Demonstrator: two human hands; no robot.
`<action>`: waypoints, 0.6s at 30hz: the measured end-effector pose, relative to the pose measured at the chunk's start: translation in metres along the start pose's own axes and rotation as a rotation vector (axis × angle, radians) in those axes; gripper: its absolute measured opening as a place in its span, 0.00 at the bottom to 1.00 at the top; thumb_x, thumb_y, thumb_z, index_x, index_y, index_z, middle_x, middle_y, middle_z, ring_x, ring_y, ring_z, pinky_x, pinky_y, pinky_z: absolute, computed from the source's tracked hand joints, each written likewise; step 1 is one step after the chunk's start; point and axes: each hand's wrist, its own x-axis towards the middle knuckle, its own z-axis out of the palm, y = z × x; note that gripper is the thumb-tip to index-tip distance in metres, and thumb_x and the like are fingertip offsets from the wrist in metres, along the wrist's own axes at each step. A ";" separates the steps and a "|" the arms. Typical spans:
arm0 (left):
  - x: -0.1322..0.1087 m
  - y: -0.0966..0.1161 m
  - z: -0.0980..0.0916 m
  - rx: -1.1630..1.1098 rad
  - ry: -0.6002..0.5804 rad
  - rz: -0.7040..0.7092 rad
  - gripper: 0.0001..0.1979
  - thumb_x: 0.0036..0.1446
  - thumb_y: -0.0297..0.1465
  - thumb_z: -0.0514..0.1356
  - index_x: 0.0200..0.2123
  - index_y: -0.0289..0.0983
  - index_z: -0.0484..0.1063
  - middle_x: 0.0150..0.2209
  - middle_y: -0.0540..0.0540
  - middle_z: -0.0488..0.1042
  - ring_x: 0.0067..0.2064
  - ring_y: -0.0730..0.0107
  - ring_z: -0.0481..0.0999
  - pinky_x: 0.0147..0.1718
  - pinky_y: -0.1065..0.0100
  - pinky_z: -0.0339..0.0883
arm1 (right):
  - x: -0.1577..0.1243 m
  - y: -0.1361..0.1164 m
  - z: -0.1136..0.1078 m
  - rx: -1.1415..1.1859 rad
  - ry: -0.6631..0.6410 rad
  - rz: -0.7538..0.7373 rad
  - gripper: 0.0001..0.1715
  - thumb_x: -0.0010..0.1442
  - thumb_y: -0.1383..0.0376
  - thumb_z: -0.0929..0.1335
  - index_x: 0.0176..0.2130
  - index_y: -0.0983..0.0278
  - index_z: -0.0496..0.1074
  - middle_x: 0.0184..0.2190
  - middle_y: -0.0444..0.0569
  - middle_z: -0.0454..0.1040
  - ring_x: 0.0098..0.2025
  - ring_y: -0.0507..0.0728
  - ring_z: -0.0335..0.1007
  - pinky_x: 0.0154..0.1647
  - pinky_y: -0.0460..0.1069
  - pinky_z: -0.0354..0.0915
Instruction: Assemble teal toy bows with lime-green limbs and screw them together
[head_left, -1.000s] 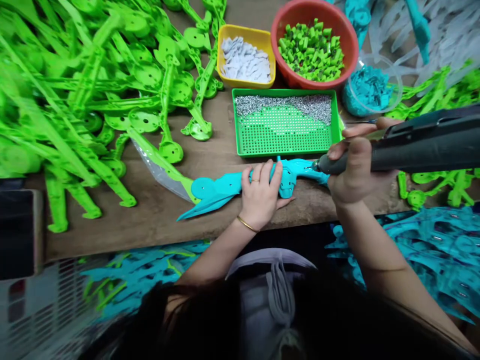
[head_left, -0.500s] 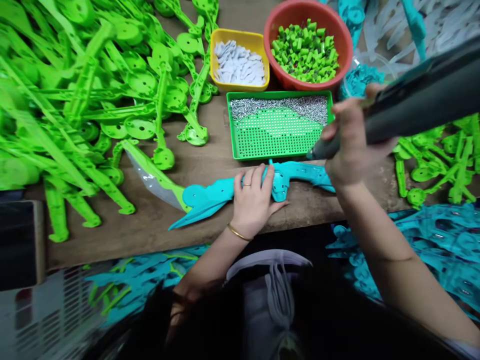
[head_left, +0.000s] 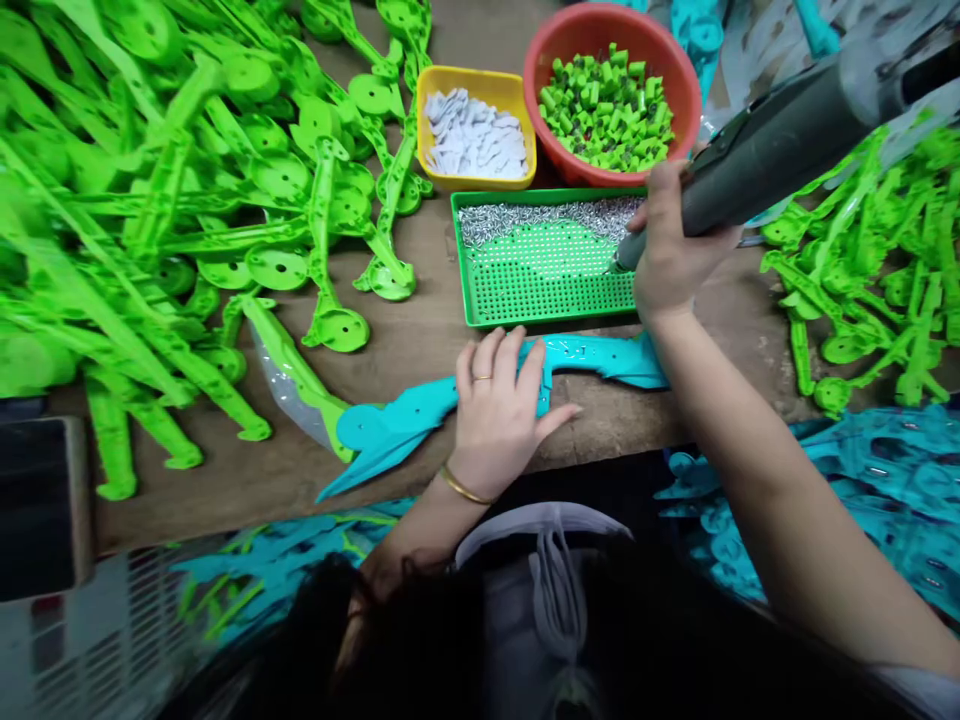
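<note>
Teal plastic part [head_left: 592, 357] lies flat along the near edge of the desk [head_left: 420, 340], just in front of the green tray [head_left: 547, 290] of screws [head_left: 525, 215]. The left grip [head_left: 499, 410] rests on it palm down, fingers extended, not closed around it. The right grip [head_left: 667, 250] is closed around the electric screwdriver [head_left: 780, 140], whose tip is over the tray's right end.

The part [head_left: 596, 356] under your left hand [head_left: 495, 415] is turquoise. At twelve o'clock from it, the tray [head_left: 547, 285] is bright green, dotted with a grid of holes, silver screws [head_left: 536, 214] banding its far edge. At eleven o'clock the tub [head_left: 422, 120] is yellow with white pieces [head_left: 472, 135]; at one o'clock the bowl [head_left: 537, 90] is orange-red with green bits [head_left: 607, 100]. The driver [head_left: 772, 150] in your right hand [head_left: 667, 250] is dark grey; the table [head_left: 420, 340], brown.
</note>
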 end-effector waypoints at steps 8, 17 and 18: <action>0.047 0.033 0.021 -0.033 -0.151 0.139 0.28 0.57 0.45 0.61 0.52 0.29 0.68 0.49 0.34 0.71 0.51 0.50 0.68 0.51 0.56 0.61 | -0.004 -0.004 0.002 0.130 -0.009 -0.020 0.26 0.51 0.42 0.70 0.36 0.58 0.63 0.25 0.39 0.68 0.19 0.50 0.64 0.22 0.49 0.66; 0.051 0.027 0.030 -0.114 -0.164 0.081 0.29 0.57 0.51 0.57 0.49 0.32 0.69 0.45 0.39 0.72 0.49 0.54 0.68 0.49 0.58 0.58 | 0.000 -0.047 -0.024 0.204 -0.029 -0.074 0.22 0.53 0.46 0.71 0.32 0.60 0.66 0.29 0.40 0.71 0.19 0.47 0.65 0.20 0.47 0.65; 0.051 0.027 0.030 -0.118 -0.163 0.081 0.28 0.58 0.50 0.57 0.49 0.32 0.69 0.45 0.39 0.72 0.49 0.54 0.68 0.49 0.58 0.58 | -0.005 -0.056 -0.033 0.221 -0.055 -0.072 0.19 0.54 0.49 0.71 0.32 0.60 0.66 0.30 0.40 0.71 0.19 0.46 0.65 0.19 0.46 0.65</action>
